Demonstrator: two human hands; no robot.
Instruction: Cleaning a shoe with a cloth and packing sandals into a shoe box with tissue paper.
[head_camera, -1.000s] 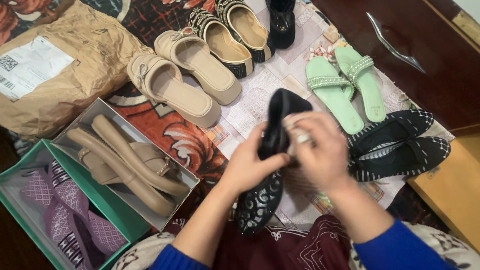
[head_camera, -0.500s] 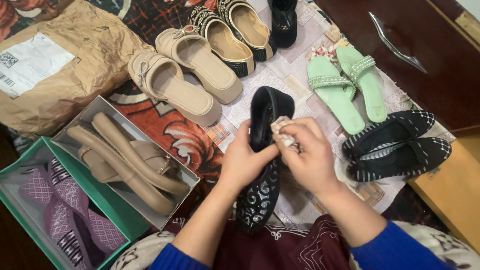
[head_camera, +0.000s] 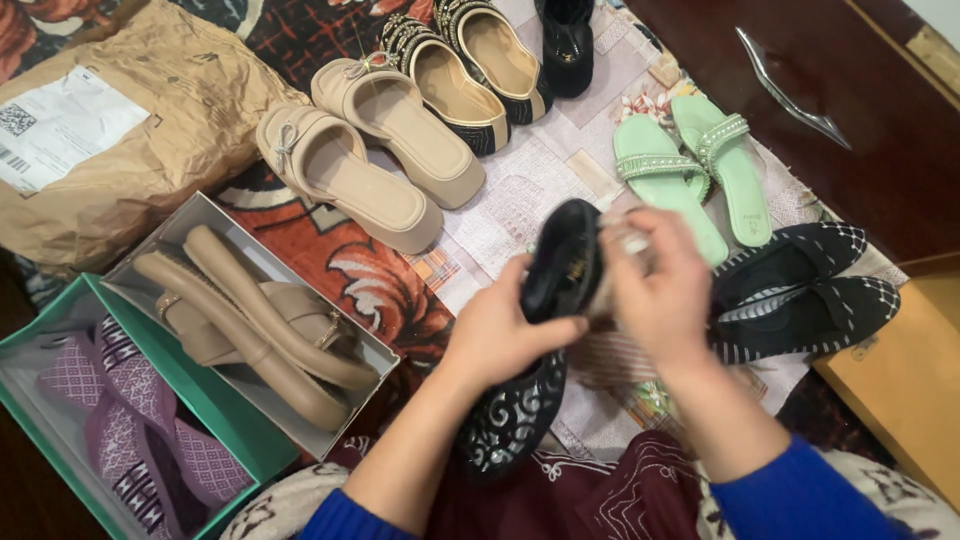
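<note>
Head view, looking down, shows us the patterned cloth (head_camera: 520, 190) spread under everything, with a crumpled brown paper parcel (head_camera: 150, 130) far to the left of our hands. Nearer on that side sit two open boxes: a green box (head_camera: 60, 330) with purple sandals (head_camera: 130, 430) and a grey box (head_camera: 300, 300) with tan sandals (head_camera: 250, 320). Beyond our hands lie beige slippers (head_camera: 370, 150) and black-and-gold slippers (head_camera: 465, 70); mint green sandals (head_camera: 690, 170) and black mesh flats (head_camera: 800, 290) lie to the right.

We judge the wiping of the black shoe (head_camera: 530, 350) to be under way: its heel end is being rubbed, the patterned toe end looks untouched for now, and the other pairs lie out untended.

Our left hand (head_camera: 500, 330) is wrapped around the shoe's middle, thumb across the top, holding it tilted with the toe toward our lap and heel lifted away. Our right hand (head_camera: 660, 290) is curled, fingers pinching a small pale cloth (head_camera: 625, 240) against the shoe's heel side. Both forearms reach forward from blue sleeves (head_camera: 790, 490).
</note>
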